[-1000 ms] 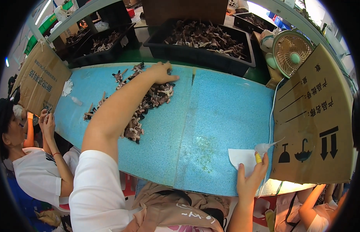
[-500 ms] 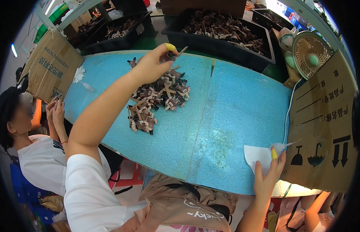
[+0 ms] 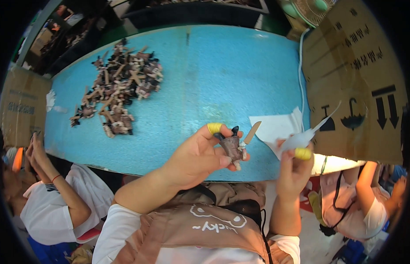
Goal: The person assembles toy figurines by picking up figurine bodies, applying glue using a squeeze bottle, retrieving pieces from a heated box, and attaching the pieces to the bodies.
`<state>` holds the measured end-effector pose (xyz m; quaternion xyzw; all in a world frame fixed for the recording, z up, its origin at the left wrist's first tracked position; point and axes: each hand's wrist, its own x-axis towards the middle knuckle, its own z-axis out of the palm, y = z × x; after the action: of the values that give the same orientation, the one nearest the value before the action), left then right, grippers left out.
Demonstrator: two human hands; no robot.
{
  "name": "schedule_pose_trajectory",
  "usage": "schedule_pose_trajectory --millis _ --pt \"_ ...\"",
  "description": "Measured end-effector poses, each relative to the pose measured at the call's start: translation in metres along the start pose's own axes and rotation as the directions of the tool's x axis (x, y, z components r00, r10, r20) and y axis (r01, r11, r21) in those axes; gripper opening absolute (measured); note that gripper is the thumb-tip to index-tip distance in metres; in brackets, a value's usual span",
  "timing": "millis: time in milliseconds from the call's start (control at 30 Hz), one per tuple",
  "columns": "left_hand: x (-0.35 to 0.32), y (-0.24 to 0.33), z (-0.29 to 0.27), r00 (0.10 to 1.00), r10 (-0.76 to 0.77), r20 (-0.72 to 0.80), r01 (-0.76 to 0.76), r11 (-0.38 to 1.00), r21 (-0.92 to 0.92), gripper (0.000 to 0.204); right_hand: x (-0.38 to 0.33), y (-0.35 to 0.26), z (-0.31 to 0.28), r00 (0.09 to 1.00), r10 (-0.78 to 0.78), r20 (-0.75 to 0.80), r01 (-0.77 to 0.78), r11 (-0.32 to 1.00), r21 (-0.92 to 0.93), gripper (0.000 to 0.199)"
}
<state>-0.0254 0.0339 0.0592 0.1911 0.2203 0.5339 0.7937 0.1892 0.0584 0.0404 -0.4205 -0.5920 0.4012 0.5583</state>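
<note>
My left hand [image 3: 194, 156] is closed round a small figurine [image 3: 231, 148] and holds it over the near side of the blue table. The figurine has a brown body, black feet pointing up and a tan blade-shaped piece [image 3: 253, 133] sticking out to the right. Between the fingers of my right hand [image 3: 292, 174] is a whitish squeeze bottle [image 3: 298, 141], its long thin nozzle aimed up and to the right. Yellow tape wraps a finger of each hand. A sheet of white paper [image 3: 272, 125] lies just behind the bottle, partly covered by my right hand.
A heap of similar figurines [image 3: 121, 79] covers the table's left part. Black bins [image 3: 187, 15] stand beyond the far edge. Cardboard panels [image 3: 346, 97] close off the right and left ends. A white cable [image 3: 300, 66] runs along the right side. People sit close on both sides.
My left hand has come back from above the heap toward my right hand, bringing one figurine. The right hand has lifted the bottle, its nozzle now tilted higher. The view has tipped downward.
</note>
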Motion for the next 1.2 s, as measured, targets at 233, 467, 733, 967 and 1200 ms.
schedule_pose_trajectory --millis 233,467,733,967,1200 --pt "0.001 -0.048 0.012 0.999 -0.032 0.000 0.031 0.967 0.252 0.035 -0.056 -0.010 0.008 0.997 -0.062 0.035 0.047 0.944 0.326 0.046" --pt "-0.004 -0.053 0.023 0.987 -0.156 0.020 0.127 0.863 0.488 0.034 -0.042 -0.026 0.016 0.977 0.144 -0.158 -0.095 0.956 0.279 0.064" --pt "-0.003 -0.047 0.006 0.995 0.003 0.102 -0.069 0.757 0.650 0.032 -0.045 -0.033 0.017 0.974 0.198 -0.107 -0.133 0.892 0.433 0.051" --pt "-0.005 -0.034 0.010 0.995 0.027 0.095 -0.084 0.737 0.671 0.031 -0.065 -0.023 -0.016 0.930 -0.352 0.103 0.334 0.929 0.161 0.043" --pt "-0.004 -0.034 0.005 0.956 0.157 0.247 -0.282 0.718 0.636 0.037 -0.075 -0.028 0.000 0.864 -0.503 0.014 0.503 0.864 -0.035 0.028"
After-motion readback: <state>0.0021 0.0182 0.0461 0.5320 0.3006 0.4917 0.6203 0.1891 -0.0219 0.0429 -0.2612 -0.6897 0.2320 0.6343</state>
